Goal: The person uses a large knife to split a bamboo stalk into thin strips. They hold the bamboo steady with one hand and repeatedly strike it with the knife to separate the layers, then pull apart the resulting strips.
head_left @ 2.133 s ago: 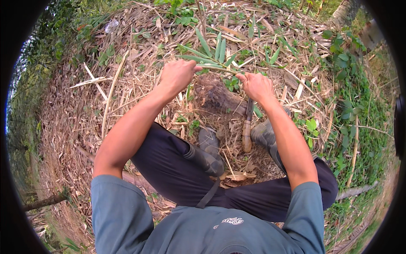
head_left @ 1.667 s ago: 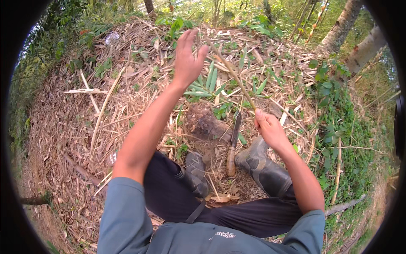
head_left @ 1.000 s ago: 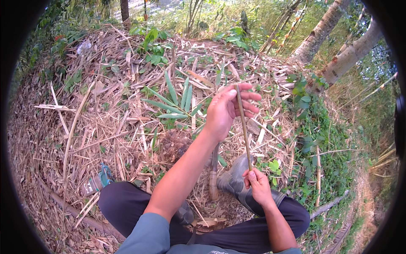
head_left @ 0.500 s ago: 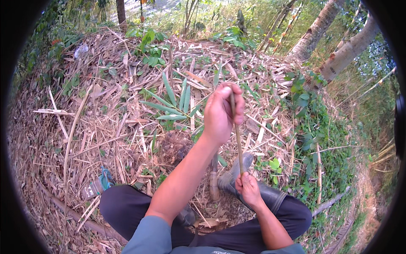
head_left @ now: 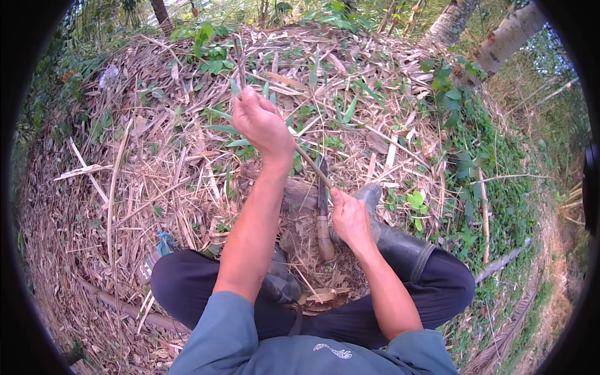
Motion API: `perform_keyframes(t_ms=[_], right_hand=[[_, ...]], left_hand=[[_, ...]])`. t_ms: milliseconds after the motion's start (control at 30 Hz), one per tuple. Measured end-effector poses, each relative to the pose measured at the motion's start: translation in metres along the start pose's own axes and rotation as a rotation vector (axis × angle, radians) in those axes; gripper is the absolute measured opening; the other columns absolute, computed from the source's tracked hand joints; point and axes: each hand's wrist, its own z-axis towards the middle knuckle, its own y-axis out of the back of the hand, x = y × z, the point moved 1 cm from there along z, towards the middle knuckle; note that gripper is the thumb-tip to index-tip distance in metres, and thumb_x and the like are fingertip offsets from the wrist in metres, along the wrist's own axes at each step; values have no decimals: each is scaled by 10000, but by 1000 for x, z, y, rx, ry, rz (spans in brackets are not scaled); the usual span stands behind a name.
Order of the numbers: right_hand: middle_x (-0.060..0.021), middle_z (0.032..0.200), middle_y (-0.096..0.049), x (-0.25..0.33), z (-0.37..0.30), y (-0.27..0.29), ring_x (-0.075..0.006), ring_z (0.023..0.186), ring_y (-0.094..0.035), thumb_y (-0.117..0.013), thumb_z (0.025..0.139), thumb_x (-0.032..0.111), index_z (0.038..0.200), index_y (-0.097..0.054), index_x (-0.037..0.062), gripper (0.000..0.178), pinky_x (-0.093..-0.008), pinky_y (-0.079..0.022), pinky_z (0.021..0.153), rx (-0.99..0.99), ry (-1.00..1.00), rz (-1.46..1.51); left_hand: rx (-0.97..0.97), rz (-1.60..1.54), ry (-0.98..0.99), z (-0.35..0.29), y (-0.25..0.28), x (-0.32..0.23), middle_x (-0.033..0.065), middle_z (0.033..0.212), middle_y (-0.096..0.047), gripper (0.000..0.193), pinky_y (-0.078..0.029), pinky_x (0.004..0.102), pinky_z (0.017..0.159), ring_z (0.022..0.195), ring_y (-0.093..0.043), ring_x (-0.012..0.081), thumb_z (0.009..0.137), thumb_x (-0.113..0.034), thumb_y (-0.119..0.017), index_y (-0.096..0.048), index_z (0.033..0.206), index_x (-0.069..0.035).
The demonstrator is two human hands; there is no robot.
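A thin greenish-brown stick (head_left: 307, 160) slants between my two hands. My left hand (head_left: 265, 130) is closed around its upper, far part, with the fingers mostly turned out of sight. The lower end sits in the closed fingers of my right hand (head_left: 351, 217), just above my right boot (head_left: 400, 247). Between my legs lies a knife with a wooden handle (head_left: 325, 240) and a dark blade (head_left: 323, 187), its blade pointing away from me. The stick crosses over the blade. Behind the knife is a short brown piece of wood (head_left: 300, 195).
Dry leaves and split strips (head_left: 181, 156) cover the ground. A container with a blue tie (head_left: 164, 245) rests beside my left knee. Green vines (head_left: 465, 181) grow at the right, below leaning tree trunks (head_left: 509, 40). A long pale stick (head_left: 114, 181) lies at the left.
My left hand has swung left, and my right hand has moved up and slightly left. The stick has gone from nearly upright to slanting. More of the knife shows now.
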Motion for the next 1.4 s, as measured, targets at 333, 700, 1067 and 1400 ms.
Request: perform_keyframes(t_ms=[333,700,1067,1400], right_hand=[[-267,643,-601,26,32,-31,-493,697,-620,-420,1029,522,919,-724,54,570,-543,-474,622,52,-4,123],[-58,555,-494,105,-11,12,-163,532,-482,-529,1025,395,829,-671,0,463,-359,-414,544,475,207,351],[87,587,-359,111,9,13,-29,481,-267,-522,1054,284,955,-631,30,293,-222,-211,431,712,-139,892],[88,549,-355,116,-14,-23,-27,423,-246,-533,1048,263,914,-606,67,249,-220,-195,385,614,-316,1229]], left_hand=[[-55,30,-230,26,2,-28,-32,537,-310,344,-207,262,374,417,-266,76,1006,-211,-459,-339,692,-140],[65,-30,434,118,78,-27,3,555,-325,345,-320,302,430,482,-360,155,1023,-298,-377,-337,719,-140],[-369,-35,336,121,101,-12,-19,552,-332,264,-231,297,406,432,-296,120,934,-250,-388,-360,687,-160],[-469,108,249,113,104,-10,29,570,-421,288,-305,298,421,447,-376,148,957,-250,-397,-426,715,-98]])
